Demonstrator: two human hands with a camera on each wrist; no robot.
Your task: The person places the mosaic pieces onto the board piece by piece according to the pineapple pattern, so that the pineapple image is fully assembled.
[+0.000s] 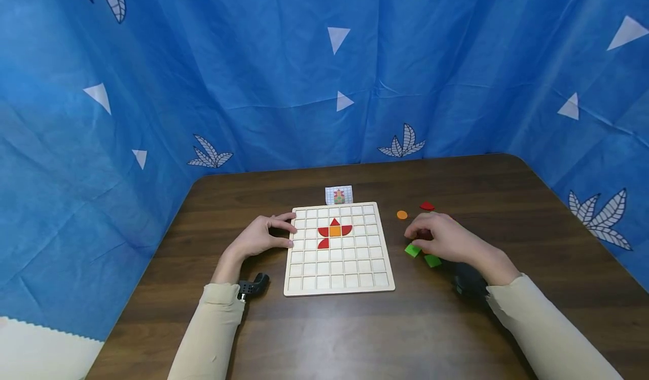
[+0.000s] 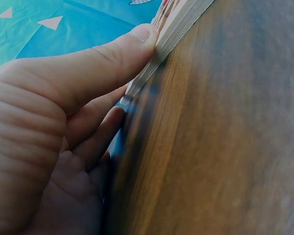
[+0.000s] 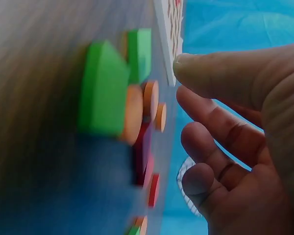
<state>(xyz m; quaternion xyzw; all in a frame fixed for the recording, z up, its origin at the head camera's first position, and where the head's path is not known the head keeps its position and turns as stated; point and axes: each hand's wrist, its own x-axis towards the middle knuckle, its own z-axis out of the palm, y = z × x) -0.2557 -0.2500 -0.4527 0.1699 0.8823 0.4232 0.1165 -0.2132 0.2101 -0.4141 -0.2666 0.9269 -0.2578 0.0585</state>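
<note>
A white gridded board (image 1: 309, 268) lies on the table with red pieces and an orange square (image 1: 335, 231) set near its upper middle. My left hand (image 1: 258, 236) rests at the board's left edge; its thumb (image 2: 122, 56) and fingers touch that edge. Over loose pieces right of the board hovers my right hand (image 1: 441, 238), fingers loosely bent. The right wrist view shows nothing between thumb and fingers. Near that hand lie green pieces (image 3: 103, 90), orange discs (image 3: 160, 116) and red pieces (image 3: 154, 191). Some pieces are hidden beneath the hand in the head view.
A small card with a printed coloured grid pattern (image 1: 338, 195) lies behind the board. The dark wooden table (image 1: 334, 335) meets a blue patterned curtain (image 1: 299, 126) at the back and sides. Dark devices are strapped at both wrists.
</note>
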